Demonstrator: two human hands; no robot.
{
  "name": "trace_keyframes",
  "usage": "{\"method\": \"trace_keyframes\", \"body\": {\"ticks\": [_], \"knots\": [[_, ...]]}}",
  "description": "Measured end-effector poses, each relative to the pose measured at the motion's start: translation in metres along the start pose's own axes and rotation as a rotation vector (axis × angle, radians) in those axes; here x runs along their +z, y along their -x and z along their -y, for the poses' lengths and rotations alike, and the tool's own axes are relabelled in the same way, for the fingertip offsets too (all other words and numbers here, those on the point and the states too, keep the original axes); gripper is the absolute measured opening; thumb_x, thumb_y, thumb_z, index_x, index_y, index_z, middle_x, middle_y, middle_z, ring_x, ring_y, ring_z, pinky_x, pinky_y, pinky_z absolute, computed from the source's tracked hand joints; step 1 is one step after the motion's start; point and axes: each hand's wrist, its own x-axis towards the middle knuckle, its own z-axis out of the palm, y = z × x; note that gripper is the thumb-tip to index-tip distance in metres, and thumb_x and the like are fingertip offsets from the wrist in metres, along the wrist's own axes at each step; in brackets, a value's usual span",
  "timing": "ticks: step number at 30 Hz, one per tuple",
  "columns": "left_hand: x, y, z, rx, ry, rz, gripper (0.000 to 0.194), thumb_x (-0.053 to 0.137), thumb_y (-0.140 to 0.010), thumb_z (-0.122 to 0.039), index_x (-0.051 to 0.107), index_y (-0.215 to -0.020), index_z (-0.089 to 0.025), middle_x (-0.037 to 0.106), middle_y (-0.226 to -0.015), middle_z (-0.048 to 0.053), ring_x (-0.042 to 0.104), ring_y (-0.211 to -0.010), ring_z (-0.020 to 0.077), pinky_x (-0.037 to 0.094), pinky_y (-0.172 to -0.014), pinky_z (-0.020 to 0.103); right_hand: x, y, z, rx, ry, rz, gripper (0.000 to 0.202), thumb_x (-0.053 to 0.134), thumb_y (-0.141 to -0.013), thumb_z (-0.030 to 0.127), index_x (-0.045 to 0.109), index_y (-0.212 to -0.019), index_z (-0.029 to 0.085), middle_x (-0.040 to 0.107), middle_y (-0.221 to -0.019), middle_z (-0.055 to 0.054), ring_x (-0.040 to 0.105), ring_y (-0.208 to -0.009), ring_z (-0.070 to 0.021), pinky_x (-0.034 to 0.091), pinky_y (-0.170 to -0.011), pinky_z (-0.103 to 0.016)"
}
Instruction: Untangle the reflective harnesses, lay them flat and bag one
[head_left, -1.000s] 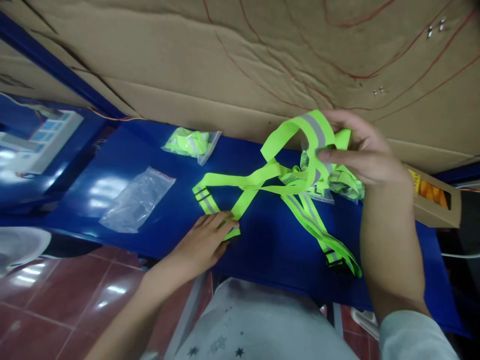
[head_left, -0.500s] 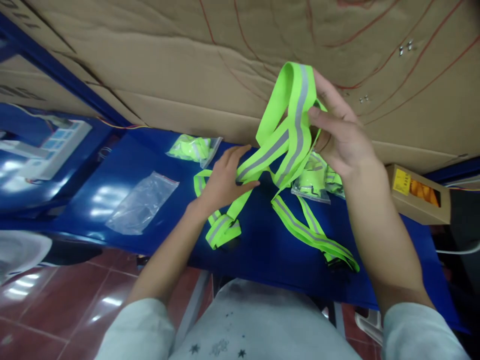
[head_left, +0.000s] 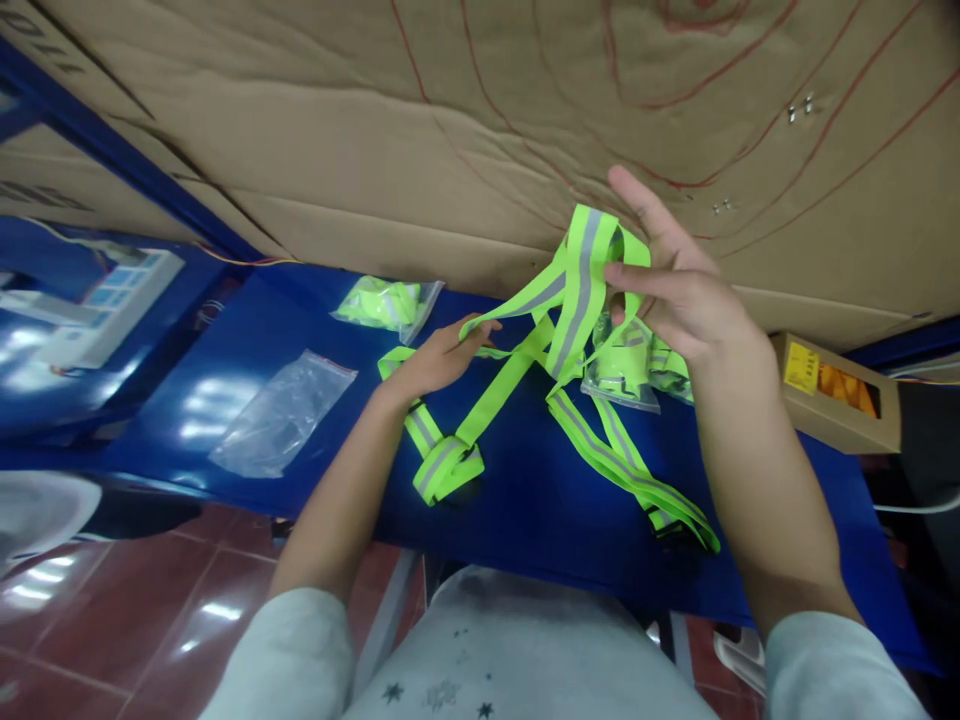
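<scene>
A neon yellow-green strap [head_left: 586, 270] with a grey stripe hangs in folds from my right hand [head_left: 686, 290], pinched between thumb and lower fingers while the index finger points up. My left hand [head_left: 447, 356] grips another stretch of the same strap at its fingertips. Below, a knotted or looped part of the webbing [head_left: 444, 468] lies on the blue table [head_left: 525, 500], and a long doubled length [head_left: 637, 475] runs toward the right front, ending near a dark buckle. Whether all these lengths join is hidden by the folds.
Behind my left hand lies a bagged strap [head_left: 386, 303]; an empty clear bag [head_left: 283, 415] is at the left. More bagged straps [head_left: 624, 365] sit under my right hand. A cardboard box [head_left: 836, 390] stands right, before a cardboard wall [head_left: 337, 130]. A power strip [head_left: 112, 310] is far left.
My right hand has lowered the folded strap, and its index finger has stretched upward. My left hand has closed on the strap, its thumb no longer spread apart.
</scene>
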Motion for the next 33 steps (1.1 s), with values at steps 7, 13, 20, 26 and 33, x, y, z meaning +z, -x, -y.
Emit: {"method": "trace_keyframes", "body": {"ticks": [7, 13, 20, 26, 33], "knots": [[-0.006, 0.014, -0.025, -0.003, 0.002, 0.156, 0.064, 0.04, -0.106, -0.072, 0.071, -0.128, -0.022, 0.074, -0.134, 0.01, 0.072, -0.123, 0.0288, 0.056, -0.106, 0.041, -0.006, 0.001, -0.003, 0.09, 0.036, -0.071, 0.089, 0.085, -0.079, 0.027, 0.048, -0.158, 0.048, 0.056, -0.161, 0.002, 0.072, -0.091, -0.02, 0.059, -0.051, -0.029], [-0.017, 0.028, -0.038, -0.054, -0.203, 0.171, 0.064, 0.039, -0.107, -0.067, 0.061, -0.148, -0.025, 0.079, -0.112, 0.007, 0.075, -0.103, 0.0265, 0.055, -0.093, 0.036, -0.013, 0.002, -0.004, 0.102, -0.02, -0.097, 0.075, 0.086, -0.075, 0.02, 0.066, -0.142, 0.047, 0.048, -0.168, 0.008, 0.064, -0.076, -0.0105, 0.054, -0.048, -0.024], [-0.024, 0.033, -0.043, -0.098, -0.155, 0.313, 0.064, 0.039, -0.106, -0.07, 0.062, -0.149, -0.029, 0.079, -0.126, 0.004, 0.074, -0.112, 0.0242, 0.055, -0.094, 0.03, -0.018, -0.001, -0.01, 0.111, -0.004, -0.071, 0.062, 0.083, -0.081, 0.019, 0.071, -0.136, 0.046, 0.063, -0.146, 0.005, 0.062, -0.076, -0.0105, 0.06, -0.057, -0.025], [-0.027, 0.04, -0.064, -0.085, -0.023, 0.589, 0.06, 0.033, -0.109, -0.065, 0.067, -0.142, -0.029, 0.08, -0.122, 0.004, 0.072, -0.118, 0.023, 0.053, -0.106, 0.033, -0.022, -0.003, -0.017, 0.131, 0.03, -0.102, 0.059, 0.082, -0.083, 0.017, 0.071, -0.136, 0.04, 0.062, -0.151, 0.002, 0.063, -0.079, -0.0107, 0.057, -0.054, -0.022], [-0.023, 0.059, -0.066, -0.128, 0.193, 0.846, 0.051, 0.066, -0.099, -0.053, 0.065, -0.146, -0.032, 0.078, -0.13, 0.008, 0.076, -0.112, 0.0273, 0.063, -0.091, 0.037, -0.021, -0.005, -0.024, 0.163, 0.05, -0.14, 0.06, 0.081, -0.084, 0.015, 0.069, -0.138, 0.038, 0.065, -0.145, 0.0, 0.068, -0.084, -0.0127, 0.056, -0.052, -0.021]]}}
